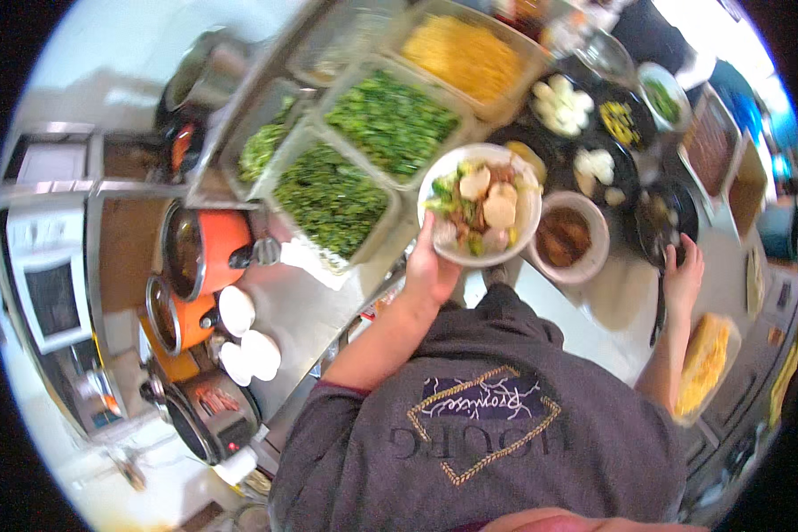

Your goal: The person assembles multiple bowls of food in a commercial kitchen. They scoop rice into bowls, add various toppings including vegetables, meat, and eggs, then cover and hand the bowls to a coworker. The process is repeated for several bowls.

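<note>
My left hand [434, 268] holds a white bowl [481, 259] by its near left side, thumb over the rim. Pale round slices [500, 211], green leafy pieces and brown bits fill it. On the right, my right hand [683, 273] has its fingers bent at the near edge of a black bowl [688, 206] with dark contents and a few pale pieces. Whether the fingers grip the rim or a utensil is unclear. A thin dark handle [658, 312] lies beside that wrist. Between my hands stands a white tub [598, 253] of reddish-brown food.
Ahead are clear bins of chopped greens [390, 120] and yellow shreds [461, 58]. Black bowls with white pieces [562, 105] and green slices [622, 122] stand beyond the tub. Orange-sided pots [222, 248] and white cups [262, 353] are left; a yellow-filled tray [709, 359] is right.
</note>
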`<action>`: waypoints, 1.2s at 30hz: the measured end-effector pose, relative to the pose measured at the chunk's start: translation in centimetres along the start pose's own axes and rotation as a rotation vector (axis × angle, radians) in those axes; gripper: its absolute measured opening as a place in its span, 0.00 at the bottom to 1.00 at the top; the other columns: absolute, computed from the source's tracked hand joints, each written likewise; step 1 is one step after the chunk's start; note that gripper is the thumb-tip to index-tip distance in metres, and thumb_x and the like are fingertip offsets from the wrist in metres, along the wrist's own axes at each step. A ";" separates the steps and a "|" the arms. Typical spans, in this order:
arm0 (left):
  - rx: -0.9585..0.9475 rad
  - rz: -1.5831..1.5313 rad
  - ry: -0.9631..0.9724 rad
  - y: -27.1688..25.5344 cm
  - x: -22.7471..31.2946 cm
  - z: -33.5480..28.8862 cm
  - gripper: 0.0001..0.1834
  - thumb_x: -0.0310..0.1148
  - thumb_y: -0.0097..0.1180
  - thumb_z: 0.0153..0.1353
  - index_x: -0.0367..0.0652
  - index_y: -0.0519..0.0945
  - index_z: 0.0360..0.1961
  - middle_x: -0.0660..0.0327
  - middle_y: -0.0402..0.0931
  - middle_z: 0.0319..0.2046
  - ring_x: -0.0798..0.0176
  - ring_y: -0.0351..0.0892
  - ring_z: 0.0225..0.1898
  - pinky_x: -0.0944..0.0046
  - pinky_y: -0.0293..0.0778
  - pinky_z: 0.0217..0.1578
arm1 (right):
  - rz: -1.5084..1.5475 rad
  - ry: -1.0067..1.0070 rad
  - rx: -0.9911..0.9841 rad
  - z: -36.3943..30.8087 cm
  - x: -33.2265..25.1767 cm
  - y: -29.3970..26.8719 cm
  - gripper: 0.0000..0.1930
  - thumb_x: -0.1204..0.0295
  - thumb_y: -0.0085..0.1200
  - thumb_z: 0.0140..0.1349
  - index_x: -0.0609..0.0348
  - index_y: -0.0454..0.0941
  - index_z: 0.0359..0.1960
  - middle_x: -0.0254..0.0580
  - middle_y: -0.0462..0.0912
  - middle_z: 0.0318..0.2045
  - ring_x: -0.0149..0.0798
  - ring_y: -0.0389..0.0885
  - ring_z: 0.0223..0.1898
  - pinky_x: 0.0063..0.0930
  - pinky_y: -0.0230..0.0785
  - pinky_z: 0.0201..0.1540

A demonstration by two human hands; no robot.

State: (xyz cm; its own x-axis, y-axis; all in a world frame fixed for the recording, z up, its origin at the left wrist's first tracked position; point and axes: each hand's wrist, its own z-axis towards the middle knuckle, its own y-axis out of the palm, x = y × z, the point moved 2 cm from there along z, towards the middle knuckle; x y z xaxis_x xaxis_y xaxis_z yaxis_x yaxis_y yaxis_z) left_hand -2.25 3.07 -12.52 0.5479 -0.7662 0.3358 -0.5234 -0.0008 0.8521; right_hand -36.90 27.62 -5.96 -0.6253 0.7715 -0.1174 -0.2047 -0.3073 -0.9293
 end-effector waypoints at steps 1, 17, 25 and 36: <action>0.043 -0.007 0.076 -1.2 1.6 -1.6 0.32 0.53 0.37 0.69 0.45 0.57 0.66 0.58 0.59 0.65 0.55 0.60 0.64 0.53 0.57 0.64 | 0.179 -0.134 -0.018 1.0 -3.9 -0.3 0.15 0.68 0.54 0.61 0.57 0.74 0.49 0.45 0.77 0.46 0.47 0.75 0.48 0.38 0.69 0.50; 0.533 -0.219 0.671 -26.1 11.9 -23.5 0.31 0.52 0.31 0.71 0.42 0.56 0.66 0.57 0.58 0.65 0.55 0.59 0.65 0.52 0.55 0.65 | 0.641 -1.071 0.307 13.6 -65.7 -10.7 0.09 0.67 0.50 0.55 0.61 0.76 0.28 0.45 0.77 0.31 0.44 0.75 0.34 0.37 0.68 0.44; 0.685 -0.401 0.683 -34.9 9.1 -22.7 0.33 0.56 0.34 0.69 0.45 0.57 0.66 0.58 0.60 0.64 0.56 0.60 0.64 0.53 0.58 0.63 | 1.164 -0.953 -0.222 11.9 -65.4 0.9 0.11 0.66 0.49 0.58 0.61 0.77 0.27 0.46 0.76 0.26 0.46 0.73 0.28 0.37 0.67 0.34; 1.370 0.259 0.382 -37.0 10.9 -22.0 0.32 0.53 0.45 0.67 0.29 0.70 0.53 0.51 0.76 0.44 0.60 0.77 0.43 0.63 0.73 0.43 | 0.170 -1.518 -0.043 -5.2 -44.0 12.9 0.12 0.66 0.46 0.60 0.59 0.75 0.23 0.41 0.74 0.19 0.39 0.70 0.18 0.35 0.64 0.22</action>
State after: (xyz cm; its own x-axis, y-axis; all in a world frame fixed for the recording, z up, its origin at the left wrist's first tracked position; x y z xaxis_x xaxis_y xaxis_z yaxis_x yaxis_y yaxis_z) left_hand 37.39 8.87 -31.56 0.3654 -0.6253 0.6896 -0.7152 -0.6627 -0.2220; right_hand -8.12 -7.38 -14.60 -0.8004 -0.5604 0.2130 -0.0484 -0.2937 -0.9547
